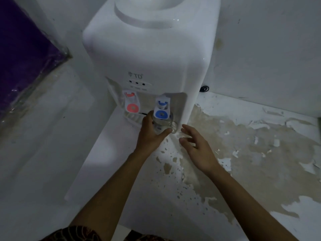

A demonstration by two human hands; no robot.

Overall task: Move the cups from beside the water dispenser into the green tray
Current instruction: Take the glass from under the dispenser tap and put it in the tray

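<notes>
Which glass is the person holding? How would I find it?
Find the big white water dispenser and look down its front to the two taps. The clear glass cup sits right under the blue tap, not the red tap. It is see-through, with the left hand wrapped round it.

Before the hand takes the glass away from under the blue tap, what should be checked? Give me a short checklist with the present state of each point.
1. Left hand wraps the glass: ok.
2. Glass stands under the blue tap of the water dispenser: ok.
3. Water level in the glass: cannot tell, the glass is clear and partly covered.
4. Right hand is free, its fingers spread beside the glass: ok.
5. Green tray in view as a place to put the glass: not ok, none is seen.
6. Counter is smooth: not ok, its coating is peeling.
</notes>
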